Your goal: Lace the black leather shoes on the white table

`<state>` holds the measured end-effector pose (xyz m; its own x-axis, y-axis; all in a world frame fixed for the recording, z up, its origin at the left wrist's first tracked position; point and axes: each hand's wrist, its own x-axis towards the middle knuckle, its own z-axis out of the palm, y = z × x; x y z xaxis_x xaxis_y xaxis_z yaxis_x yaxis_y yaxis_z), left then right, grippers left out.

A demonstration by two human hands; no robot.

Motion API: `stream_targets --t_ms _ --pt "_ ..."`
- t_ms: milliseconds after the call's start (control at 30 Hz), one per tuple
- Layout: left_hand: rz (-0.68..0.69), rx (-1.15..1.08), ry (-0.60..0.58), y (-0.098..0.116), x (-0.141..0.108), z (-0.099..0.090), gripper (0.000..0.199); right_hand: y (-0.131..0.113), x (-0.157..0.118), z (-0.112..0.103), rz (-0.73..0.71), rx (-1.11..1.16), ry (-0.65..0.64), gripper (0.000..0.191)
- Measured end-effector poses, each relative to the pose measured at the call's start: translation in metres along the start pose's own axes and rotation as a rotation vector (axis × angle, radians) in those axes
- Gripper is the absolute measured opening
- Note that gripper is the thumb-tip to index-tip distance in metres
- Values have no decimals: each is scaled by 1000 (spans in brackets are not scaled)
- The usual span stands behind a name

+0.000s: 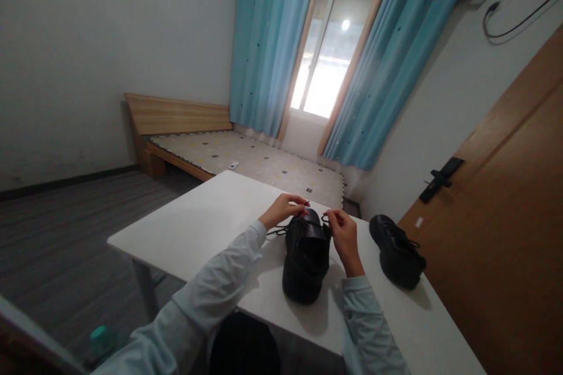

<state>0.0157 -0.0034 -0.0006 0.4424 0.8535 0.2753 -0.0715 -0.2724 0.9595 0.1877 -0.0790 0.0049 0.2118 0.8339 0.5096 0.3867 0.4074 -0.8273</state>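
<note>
A black shoe (304, 263) stands on the white table in front of me, its toe pointing away and its opening towards me. At the left of its front part, my left hand (288, 208) pinches a dark shoelace between thumb and fingers. On the other side, my right hand (344, 233) is closed on a lace too, with a small loop showing at the fingertips. Some loose lace (278, 230) trails to the left of the shoe. A second black shoe (398, 255), laces on, rests further right on the table.
The white table (185, 228) reaches out to the left and right of me. Beyond it stands a bed (259, 158) with a small white object (234, 165) on its mattress. A wooden door (497, 234) is close on the right.
</note>
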Motion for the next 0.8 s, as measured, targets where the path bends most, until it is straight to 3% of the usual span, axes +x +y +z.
stream_targets --t_ms 167,267,800 --pt "27 -151 -64 5 -5 16 35 -5 -1 0 -96 -72 4 26" --pt "47 -162 -119 4 -5 17 38 -7 -2 1 -144 -82 15 24" --pt "62 -149 -158 2 -4 20 36 -12 -6 9 -253 -120 78 19"
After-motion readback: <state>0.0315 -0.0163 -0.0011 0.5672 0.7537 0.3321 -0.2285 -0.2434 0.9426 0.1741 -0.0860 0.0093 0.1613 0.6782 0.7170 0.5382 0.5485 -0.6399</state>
